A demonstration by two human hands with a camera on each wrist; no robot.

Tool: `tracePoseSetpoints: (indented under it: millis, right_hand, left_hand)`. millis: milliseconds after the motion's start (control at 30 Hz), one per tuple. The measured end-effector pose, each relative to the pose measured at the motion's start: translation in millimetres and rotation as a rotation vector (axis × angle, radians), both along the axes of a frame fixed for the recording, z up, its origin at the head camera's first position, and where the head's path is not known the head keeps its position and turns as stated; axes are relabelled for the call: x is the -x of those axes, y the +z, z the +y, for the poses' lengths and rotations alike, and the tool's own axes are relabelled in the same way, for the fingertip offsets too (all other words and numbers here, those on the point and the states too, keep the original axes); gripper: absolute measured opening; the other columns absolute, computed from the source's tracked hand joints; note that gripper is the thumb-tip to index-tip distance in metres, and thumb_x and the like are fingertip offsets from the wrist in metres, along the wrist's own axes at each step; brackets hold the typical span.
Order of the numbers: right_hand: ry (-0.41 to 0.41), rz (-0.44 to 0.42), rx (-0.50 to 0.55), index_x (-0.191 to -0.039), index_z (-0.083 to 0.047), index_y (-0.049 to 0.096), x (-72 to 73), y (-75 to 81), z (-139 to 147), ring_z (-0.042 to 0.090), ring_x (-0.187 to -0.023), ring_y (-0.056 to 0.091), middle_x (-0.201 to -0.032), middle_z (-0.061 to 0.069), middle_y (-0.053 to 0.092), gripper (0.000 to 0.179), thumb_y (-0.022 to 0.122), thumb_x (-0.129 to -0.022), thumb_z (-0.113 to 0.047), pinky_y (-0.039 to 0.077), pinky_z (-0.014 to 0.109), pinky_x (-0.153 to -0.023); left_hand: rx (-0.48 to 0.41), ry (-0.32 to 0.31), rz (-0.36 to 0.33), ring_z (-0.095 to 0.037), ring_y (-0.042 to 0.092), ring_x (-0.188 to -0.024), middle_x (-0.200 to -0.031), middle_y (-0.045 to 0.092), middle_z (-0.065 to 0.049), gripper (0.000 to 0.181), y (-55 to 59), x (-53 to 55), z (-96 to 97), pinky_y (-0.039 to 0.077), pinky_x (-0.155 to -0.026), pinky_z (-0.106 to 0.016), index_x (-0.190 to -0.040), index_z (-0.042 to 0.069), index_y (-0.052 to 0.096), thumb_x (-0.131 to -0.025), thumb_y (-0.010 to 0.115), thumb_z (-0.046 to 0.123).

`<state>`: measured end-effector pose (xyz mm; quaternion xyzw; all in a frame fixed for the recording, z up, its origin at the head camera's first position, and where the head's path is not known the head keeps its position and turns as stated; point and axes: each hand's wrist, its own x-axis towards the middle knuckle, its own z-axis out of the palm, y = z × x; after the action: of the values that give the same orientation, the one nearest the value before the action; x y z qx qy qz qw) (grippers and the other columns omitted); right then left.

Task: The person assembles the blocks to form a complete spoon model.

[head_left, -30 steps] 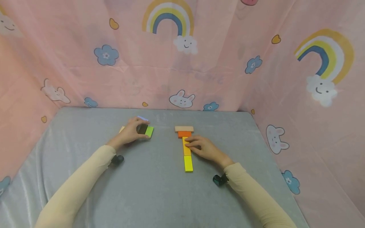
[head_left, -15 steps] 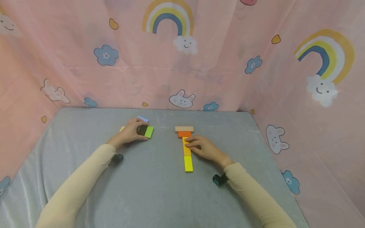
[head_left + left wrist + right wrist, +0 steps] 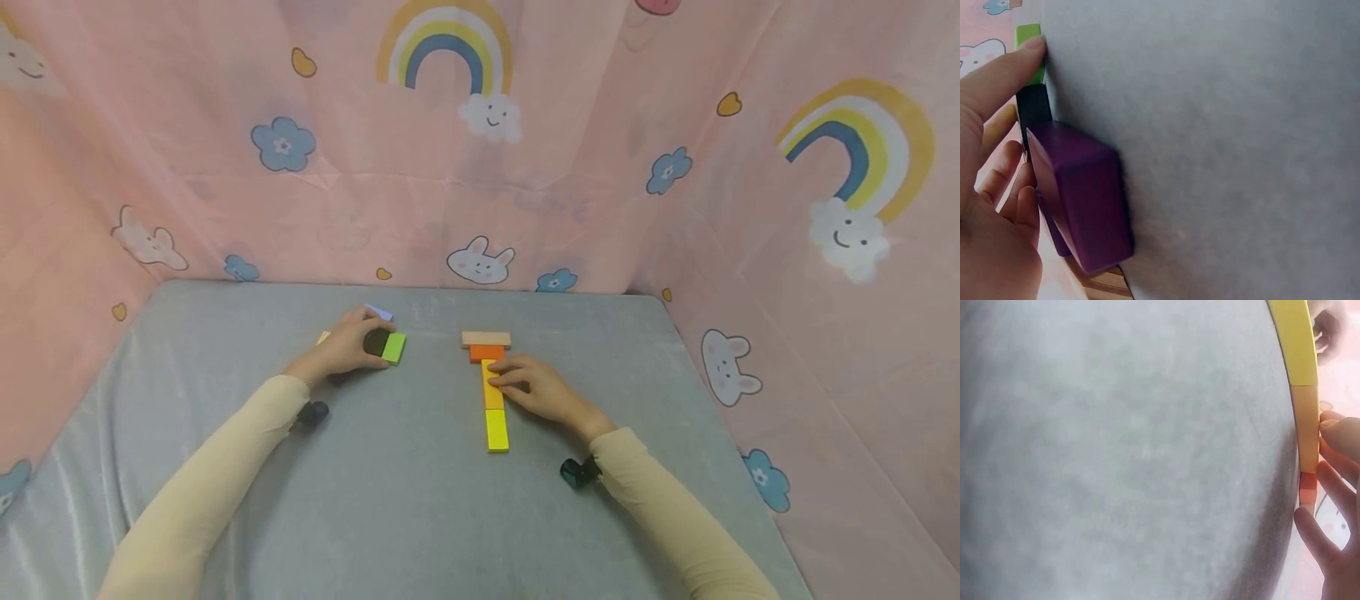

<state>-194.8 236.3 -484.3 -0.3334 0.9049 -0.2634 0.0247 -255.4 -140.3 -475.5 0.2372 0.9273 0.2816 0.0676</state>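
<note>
thumb and finger of the left hand (image 3: 345,343) pinch the green block (image 3: 395,349) beside the black block (image 3: 377,342); the right hand (image 3: 542,390), fingers loose, touches the amber block (image 3: 493,400) beyond the yellow block (image 3: 497,431); light, even pressure should keep edges flush.

The purple block (image 3: 1094,206) looks smooth and painted, the grey tablecloth (image 3: 420,517) matt fabric
</note>
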Motion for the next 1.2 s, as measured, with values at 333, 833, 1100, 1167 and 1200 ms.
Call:
tracePoseSetpoints:
  millis: [333,833,1100,1167,1200]
  right_hand:
    - [0.006,-0.003,0.011,-0.116,-0.017,0.075,-0.9,2.3,0,0.023,-0.126,0.059,-0.131,0.000,0.066,0.023,0.068,-0.094,-0.016,0.047,0.045,-0.109]
    - [0.002,-0.006,0.007,-0.116,-0.018,0.074,0.3,0.3,1,0.021,-0.126,0.059,-0.131,-0.001,0.066,0.024,0.068,-0.094,-0.017,0.047,0.044,-0.110]
    - [-0.001,-0.019,0.004,-0.117,-0.018,0.074,-1.1,2.0,0,0.022,-0.127,0.058,-0.132,-0.001,0.065,0.024,0.067,-0.094,-0.018,0.046,0.044,-0.111]
    - [0.000,-0.020,0.005,-0.117,-0.017,0.074,-1.1,1.7,0,0.022,-0.127,0.058,-0.132,-0.001,0.065,0.024,0.067,-0.094,-0.018,0.046,0.044,-0.111]
    - [-0.001,-0.020,0.006,-0.117,-0.017,0.074,-1.1,1.6,0,0.022,-0.127,0.058,-0.132,-0.001,0.065,0.024,0.067,-0.094,-0.018,0.046,0.044,-0.111]
  left_hand:
    - [0.049,-0.034,0.021,-0.038,0.040,-0.129,-0.135,0.046,-0.017,0.064,3.4,-0.3,-0.6,0.036,-0.109,-0.058,-0.134,0.013,0.059,-0.077,0.085,0.027]
    - [0.012,-0.043,0.057,-0.038,0.042,-0.128,-0.135,0.052,-0.017,0.066,6.4,-3.3,4.1,0.035,-0.110,-0.055,-0.130,0.011,0.062,-0.072,0.088,0.031]
    - [-0.020,-0.068,0.067,-0.034,0.049,-0.131,-0.135,0.060,-0.012,0.067,9.4,-10.8,12.7,0.035,-0.115,-0.054,-0.131,0.008,0.060,-0.075,0.087,0.031]
    - [-0.033,-0.077,0.059,-0.032,0.051,-0.131,-0.134,0.061,-0.012,0.066,11.7,-14.0,16.2,0.036,-0.115,-0.052,-0.132,0.008,0.060,-0.075,0.086,0.030]
    - [-0.043,-0.081,0.055,-0.032,0.052,-0.130,-0.133,0.062,-0.011,0.065,13.1,-15.8,18.1,0.038,-0.115,-0.051,-0.131,0.007,0.060,-0.075,0.086,0.029]
